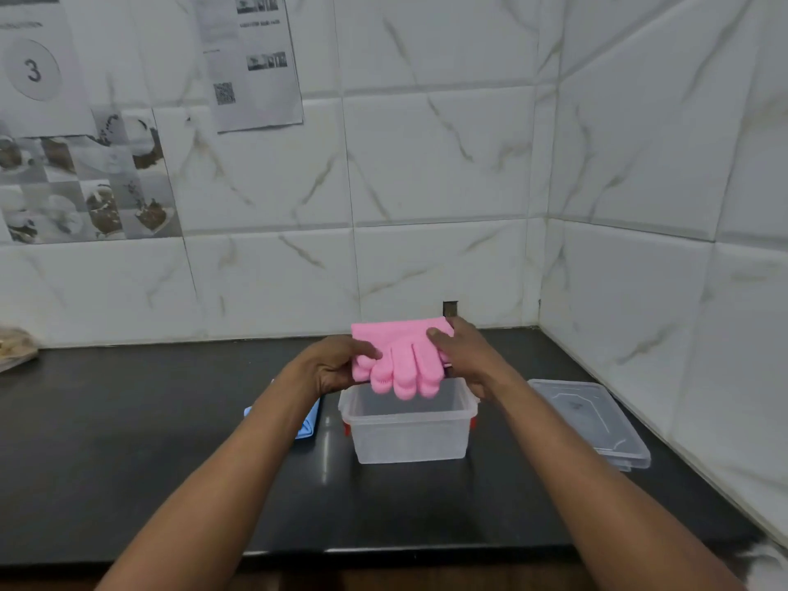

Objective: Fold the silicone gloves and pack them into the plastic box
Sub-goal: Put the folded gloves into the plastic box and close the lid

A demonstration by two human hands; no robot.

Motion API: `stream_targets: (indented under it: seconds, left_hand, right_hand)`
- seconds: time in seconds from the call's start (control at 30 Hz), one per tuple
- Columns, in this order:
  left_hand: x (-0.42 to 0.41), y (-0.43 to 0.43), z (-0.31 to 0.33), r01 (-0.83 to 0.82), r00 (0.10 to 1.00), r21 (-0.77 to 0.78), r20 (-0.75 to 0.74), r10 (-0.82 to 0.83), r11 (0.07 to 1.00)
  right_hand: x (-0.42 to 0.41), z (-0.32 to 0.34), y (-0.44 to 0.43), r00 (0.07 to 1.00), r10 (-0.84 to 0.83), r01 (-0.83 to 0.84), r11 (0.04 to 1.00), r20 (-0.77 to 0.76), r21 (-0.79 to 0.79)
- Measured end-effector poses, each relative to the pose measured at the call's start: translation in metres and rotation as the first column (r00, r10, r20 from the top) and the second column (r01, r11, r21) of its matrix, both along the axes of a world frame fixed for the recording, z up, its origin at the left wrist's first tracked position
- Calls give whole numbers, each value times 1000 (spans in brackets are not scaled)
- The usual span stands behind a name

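Note:
A folded pink silicone glove hangs just above the open clear plastic box, its fingers pointing down over the back rim. My left hand pinches the glove's left edge. My right hand grips its right edge, thumb on the front. The box stands on the black counter and looks empty; red latches show at its sides. A blue glove lies on the counter left of the box, mostly hidden by my left forearm.
The box's clear lid lies flat to the right, near the tiled side wall. The tiled back wall carries printed sheets at upper left. A bag-like object sits at the counter's far left edge.

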State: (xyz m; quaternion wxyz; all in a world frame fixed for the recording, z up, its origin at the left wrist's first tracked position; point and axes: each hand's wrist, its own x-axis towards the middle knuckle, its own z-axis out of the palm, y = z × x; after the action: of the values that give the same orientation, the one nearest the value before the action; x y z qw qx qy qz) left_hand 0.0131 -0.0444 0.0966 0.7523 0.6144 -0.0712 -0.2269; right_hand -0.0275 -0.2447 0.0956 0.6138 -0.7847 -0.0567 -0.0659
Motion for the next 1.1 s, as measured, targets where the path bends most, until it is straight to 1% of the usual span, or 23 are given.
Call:
stream_targets:
  seconds: [0.03,0.07,0.13,0.2,0.23,0.33,0.43,0.47,0.5,0.57,0.6,0.67,0.7,0.8,0.9,0.93,0.97,1.0,1.07,1.1]
  left_hand:
    - [5,-5,-2,-47,999,30,1,47,998]
    - [9,-9,-4,-107,994,100,22,106,989]
    - [14,-18,-8,-202,979,308,81,186,930]
    - [14,-26,-14,-225,974,504,106,198,834]
    - [14,-29,-17,-223,975,575,112,195,787]
    - [15,-35,-27,-217,976,762,149,161,610]
    - [14,-40,-32,-220,975,883,211,69,413]
    - [13,-42,-34,-233,971,903,238,33,360]
    - [12,-45,-36,-243,966,918,257,-5,313]
    - [11,-50,-42,-230,965,942,253,-69,245]
    - [12,-52,-46,-222,965,948,248,-92,226]
    - [12,-53,-49,-209,965,958,235,-118,198]
    - [12,-53,-50,-202,965,963,227,-128,179]
    - [13,-54,-52,-196,967,974,211,-144,112]
    - [16,-56,-53,-218,955,970,235,-180,112]
    - [16,-57,-55,-247,944,962,265,-196,115]
    - [16,-57,-58,-321,916,941,337,-220,107]
    - [17,-58,-62,-420,872,902,431,-234,99]
    - [16,-57,-66,-611,758,783,621,-202,115]
    - [16,-56,-65,-682,697,719,694,-183,131]
  right_hand:
    - [6,-2,-1,997,-76,76,997,-8,-35]
    - [12,-4,-2,992,-125,122,989,-29,-81]
    - [19,-11,-1,976,-188,157,957,-108,-244]
    - [22,-18,0,954,-242,141,880,-174,-454]
    - [22,-22,2,954,-251,131,841,-164,-525]
    - [24,-31,9,975,-205,113,790,-86,-603]
    - [28,-37,17,979,-191,83,676,-65,-732]
    - [29,-38,19,979,-193,74,640,-67,-765]
    - [31,-39,20,977,-197,65,626,-76,-777]
    - [34,-39,21,975,-195,32,601,-108,-799]
    - [35,-39,21,974,-190,13,593,-124,-805]
    - [39,-43,21,970,-179,-18,614,-162,-789]
    - [38,-44,21,969,-174,-36,603,-175,-797]
    - [39,-46,24,957,-182,-109,494,-225,-863]
    - [42,-45,25,948,-173,-173,425,-268,-888]
    - [43,-44,26,947,-170,-186,399,-272,-898]
    - [42,-43,27,948,-168,-192,371,-270,-908]
    - [43,-44,27,950,-163,-197,345,-266,-918]
    - [43,-45,29,951,-161,-200,329,-263,-923]
    - [43,-45,30,952,-159,-199,319,-260,-926]
